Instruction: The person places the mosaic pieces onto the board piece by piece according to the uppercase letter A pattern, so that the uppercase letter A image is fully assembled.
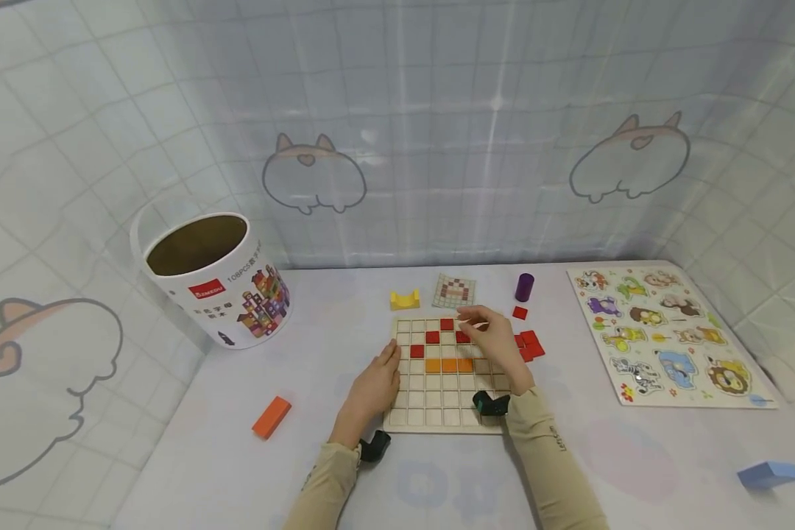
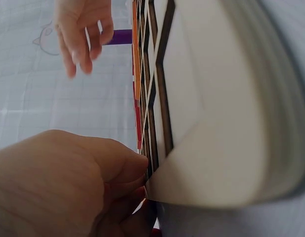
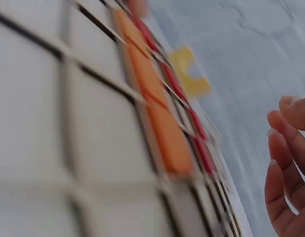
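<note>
A wooden grid board (image 1: pixel 414 418) lies on the table with several red tiles (image 1: pixel 417 351) set in its upper squares. Three orange tiles (image 1: pixel 449 366) form a row below them. My left hand (image 1: pixel 375 383) holds the board's left edge, its thumb and fingers at the rim in the left wrist view. Over the board's upper right is my right hand (image 1: pixel 493 341), fingers loosely bent and raised, with nothing showing between them in the right wrist view (image 3: pixel 290 163). Loose red tiles (image 1: pixel 532 343) lie just right of that hand, and a single red tile (image 1: pixel 520 313) sits farther back.
Behind the board are a yellow arch block (image 1: pixel 405 299), a pattern card (image 1: pixel 454 291) and a purple cylinder (image 1: pixel 525 288). A large white bucket (image 1: pixel 218 294) and an orange block (image 1: pixel 271 417) are leftward. An animal puzzle board (image 1: pixel 642 353) and blue block (image 1: pixel 768 475) are rightward.
</note>
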A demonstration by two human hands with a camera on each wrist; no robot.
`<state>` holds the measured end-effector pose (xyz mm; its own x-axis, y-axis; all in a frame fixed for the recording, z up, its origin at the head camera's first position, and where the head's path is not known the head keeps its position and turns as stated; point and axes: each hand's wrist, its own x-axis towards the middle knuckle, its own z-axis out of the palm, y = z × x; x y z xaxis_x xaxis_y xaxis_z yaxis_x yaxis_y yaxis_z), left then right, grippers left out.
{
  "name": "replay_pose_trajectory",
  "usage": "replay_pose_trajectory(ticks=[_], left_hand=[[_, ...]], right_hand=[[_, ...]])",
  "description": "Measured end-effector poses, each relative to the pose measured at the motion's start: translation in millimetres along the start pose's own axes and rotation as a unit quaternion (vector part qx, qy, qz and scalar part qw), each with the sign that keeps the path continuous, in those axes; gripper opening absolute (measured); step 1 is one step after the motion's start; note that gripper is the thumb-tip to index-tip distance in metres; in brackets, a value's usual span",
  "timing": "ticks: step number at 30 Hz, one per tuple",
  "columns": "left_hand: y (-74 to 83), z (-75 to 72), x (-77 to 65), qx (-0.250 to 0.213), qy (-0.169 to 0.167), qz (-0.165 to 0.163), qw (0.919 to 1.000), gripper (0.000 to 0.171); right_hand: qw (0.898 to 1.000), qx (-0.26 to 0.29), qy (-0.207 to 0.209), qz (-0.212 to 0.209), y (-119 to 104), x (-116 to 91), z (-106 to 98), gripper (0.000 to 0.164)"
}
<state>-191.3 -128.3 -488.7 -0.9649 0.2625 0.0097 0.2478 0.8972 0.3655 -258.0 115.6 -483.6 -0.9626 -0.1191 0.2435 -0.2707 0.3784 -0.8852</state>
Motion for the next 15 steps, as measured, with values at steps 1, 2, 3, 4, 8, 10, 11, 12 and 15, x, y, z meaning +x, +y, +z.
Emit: replay_pose_trajectory(ticks=[1,2,3,4,8,10,11,12,15], left_hand=[[-0.2,0.4,0.3,0.001,-0.001,0.001,1.0,0.05],[0.0,0.5,0.4,0.001,-0.001,0.002,1.0,0.05],[0.0,0.7,0.6,0.001,-0.001,0.003,1.0,0.05],[0.1,0.7,0.8,0.001,-0.001,0.005,1.0,0.05],[0.5,0.4,1.4,0.005,-0.005,0.006,1.0,0.05],[0.3,0.3,1.7,0.01,-0.006,0.005,0.9999,0.05],[0.1,0.4,1.8,0.011,-0.007,0.004,0.9999,0.05],[-0.1,0.5,1.7,0.013,-0.006,0.003,0.9999,0.05],[-1.0,1.6,1.3,0.012,-0.003,0.004,0.9999,0.05]], right_hand=[[1.0,0.005,0.012,0.003,3,0,-7,0.027],[1.0,0.007,0.026,0.007,6,0,-15,0.028],[0.999,0.011,0.037,0.01,9,-1,-22,0.028],[0.999,0.013,0.05,0.013,12,-2,-30,0.029],[0.995,0.006,0.093,0.026,26,-8,-59,0.031],[0.994,-0.009,0.103,0.04,35,-12,-72,0.033],[0.993,-0.012,0.104,0.049,39,-15,-77,0.033],[0.993,-0.018,0.102,0.06,43,-17,-82,0.034],[0.992,-0.034,0.079,0.089,55,-24,-96,0.035]])
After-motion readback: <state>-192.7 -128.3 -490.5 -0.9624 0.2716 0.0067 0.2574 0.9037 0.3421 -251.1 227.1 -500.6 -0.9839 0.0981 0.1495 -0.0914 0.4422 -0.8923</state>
